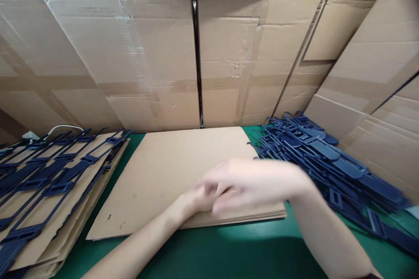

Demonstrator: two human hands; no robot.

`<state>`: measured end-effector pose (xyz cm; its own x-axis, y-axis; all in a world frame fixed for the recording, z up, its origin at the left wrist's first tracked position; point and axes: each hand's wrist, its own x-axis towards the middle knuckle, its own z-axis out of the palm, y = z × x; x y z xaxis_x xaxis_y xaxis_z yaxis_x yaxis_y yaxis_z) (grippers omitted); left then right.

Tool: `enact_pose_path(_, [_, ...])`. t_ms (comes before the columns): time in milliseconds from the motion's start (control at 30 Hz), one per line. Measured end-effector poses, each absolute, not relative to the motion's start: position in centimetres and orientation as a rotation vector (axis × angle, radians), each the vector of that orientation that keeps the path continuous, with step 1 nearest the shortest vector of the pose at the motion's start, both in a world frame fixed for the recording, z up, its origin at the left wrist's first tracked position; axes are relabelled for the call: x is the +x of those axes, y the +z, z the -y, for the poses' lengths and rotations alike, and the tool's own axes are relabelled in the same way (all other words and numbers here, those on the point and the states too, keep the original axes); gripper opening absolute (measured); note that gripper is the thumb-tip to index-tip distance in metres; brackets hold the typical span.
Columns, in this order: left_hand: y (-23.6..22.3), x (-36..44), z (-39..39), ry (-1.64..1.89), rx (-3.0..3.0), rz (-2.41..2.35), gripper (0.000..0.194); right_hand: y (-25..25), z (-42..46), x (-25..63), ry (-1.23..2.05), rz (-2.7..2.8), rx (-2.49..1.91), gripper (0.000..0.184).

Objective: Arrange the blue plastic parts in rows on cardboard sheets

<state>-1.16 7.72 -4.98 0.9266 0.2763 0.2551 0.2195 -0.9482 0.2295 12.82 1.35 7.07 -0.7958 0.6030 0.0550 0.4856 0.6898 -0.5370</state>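
Over a stack of flat cardboard sheets (157, 170), my two hands meet in front of me. My left hand (200, 197) lies low over the sheets, its fingers hidden behind the other hand. Across it comes my right hand (240, 185), bent at the wrist and smeared by motion, its fingers partly curled at the left hand. I make out no object in either one. To the right lies a heap of dark blue plastic frames (327, 157) with long thin rods and flat plates.
On the left, more dark blue frames (62, 170) lie in rows on a second cardboard stack (78, 222). Large taped cartons (157, 52) wall off the back, and others (369, 65) stand at the right. A white cable (65, 126) shows at the back left. The tabletop (209, 253) is green.
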Motion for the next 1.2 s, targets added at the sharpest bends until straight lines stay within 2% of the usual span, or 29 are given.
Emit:
enact_pose_path(167, [-4.5,-1.2,-7.4,0.347,2.893,-0.361,0.042,6.1,-6.8,23.1,0.209,2.097,-1.907,0.041])
enact_pose_path(233, [-4.4,-1.2,-7.4,0.33,2.895,-0.373,0.042,4.6,-8.4,25.6,0.366,2.078,-2.39,0.055])
enact_pose_path(300, [-4.4,-1.2,-7.4,0.312,2.902,-0.387,0.042,3.4,-9.4,26.6,0.529,2.086,-2.533,0.067])
enact_pose_path(400, [-4.5,-1.2,-7.4,0.29,2.918,-0.391,0.043,2.6,-9.9,26.0,0.629,2.126,-2.549,0.072])
enact_pose_path(567, [-4.7,-1.2,-7.6,0.289,2.94,-0.381,0.044,2.4,-10.4,24.1,0.536,2.06,-2.705,0.063])
enact_pose_path(733, [-4.6,-1.2,-7.6,0.279,2.953,-0.386,0.044,1.8,-10.9,24.9,0.411,2.013,-2.68,0.034])
enact_pose_path(833, [-4.4,-1.0,-7.5,0.276,2.949,-0.393,0.043,1.5,-11.1,26.0,0.461,2.04,-2.606,0.027])
enact_pose_path(900, [-4.3,-1.0,-7.5,0.268,2.948,-0.392,0.043,1.4,-11.1,26.6,0.564,2.074,-2.57,0.028])
enact_pose_path(1033, [-4.5,-1.0,-7.5,0.269,2.952,-0.389,0.043,1.5,-10.8,27.3,0.726,2.124,-2.533,0.043])
enact_pose_path(1200, [-4.6,-1.1,-7.5,0.302,2.949,-0.376,0.043,1.6,-10.5,26.9,0.586,2.046,-2.621,0.051])
